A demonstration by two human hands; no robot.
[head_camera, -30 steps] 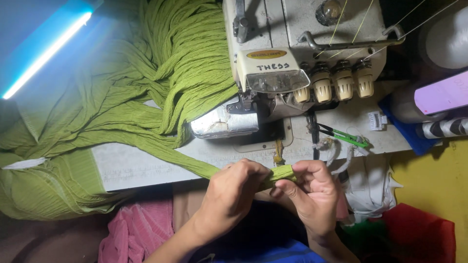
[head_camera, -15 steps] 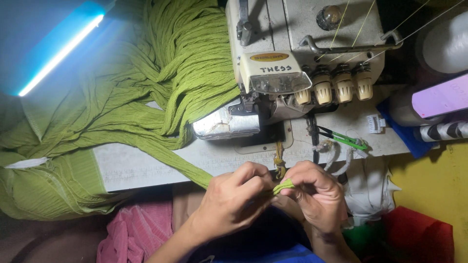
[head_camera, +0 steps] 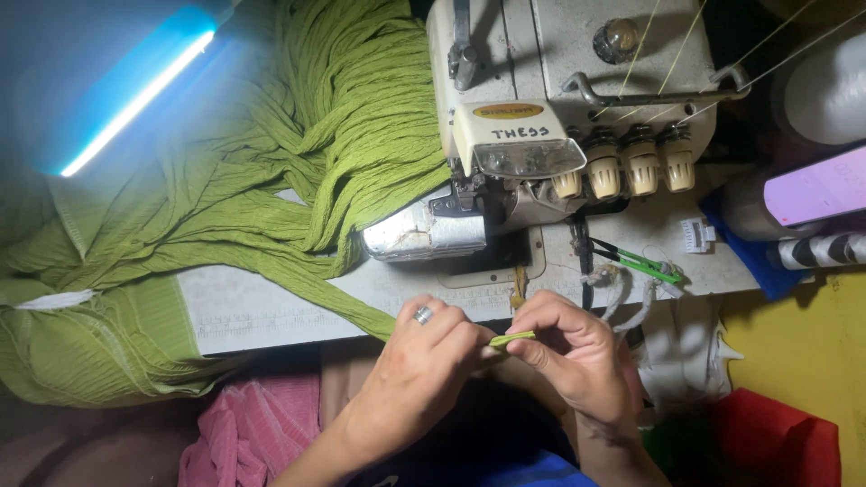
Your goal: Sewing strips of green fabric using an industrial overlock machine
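Note:
A narrow end of green ribbed fabric (head_camera: 511,339) is pinched between both hands just in front of the table edge. My left hand (head_camera: 419,370), with a ring on one finger, grips it from the left. My right hand (head_camera: 577,356) grips it from the right with thumb and fingertips. The strip runs left from my hands up into a large heap of the same green fabric (head_camera: 271,171) on the table. Behind my hands stands a grey-white overlock sewing machine (head_camera: 559,108) with its presser area (head_camera: 433,230) beside the heap.
A tube lamp (head_camera: 135,99) glows at the upper left. Green-handled snips (head_camera: 636,261) lie on the white table (head_camera: 271,302) right of the machine. Thread cones (head_camera: 825,86) and a lilac box (head_camera: 816,194) stand at the right. Pink cloth (head_camera: 244,433) and a red object (head_camera: 776,442) lie below.
The camera has shifted slightly. My hands stay together at the table edge, and the visible green end between my fingers has become shorter and thinner.

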